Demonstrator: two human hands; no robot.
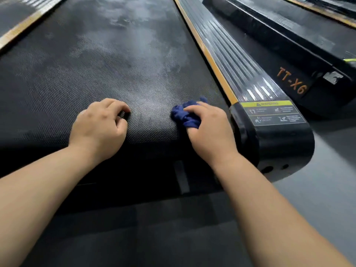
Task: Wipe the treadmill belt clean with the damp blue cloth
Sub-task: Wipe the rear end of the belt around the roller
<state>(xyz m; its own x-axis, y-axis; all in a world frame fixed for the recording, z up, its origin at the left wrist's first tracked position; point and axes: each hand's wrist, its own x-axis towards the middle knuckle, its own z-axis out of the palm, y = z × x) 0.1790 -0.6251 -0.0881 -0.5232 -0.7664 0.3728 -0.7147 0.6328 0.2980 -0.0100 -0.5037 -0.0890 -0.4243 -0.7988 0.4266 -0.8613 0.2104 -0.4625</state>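
Now: right hand (209, 130) clenches bunched blue cloth (185, 116) at belt (115, 60) near end, by right rail; dusty length runs fwd. Left hand (100, 126) curled, holds nothing.

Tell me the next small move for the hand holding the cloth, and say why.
Probably slide the crumpled dark blue cloth forward, away from the body, along the black textured treadmill belt. The right hand grips it at the belt's near right corner, beside the ribbed side rail, and pale grey smears show farther up the belt, seemingly not yet wiped.
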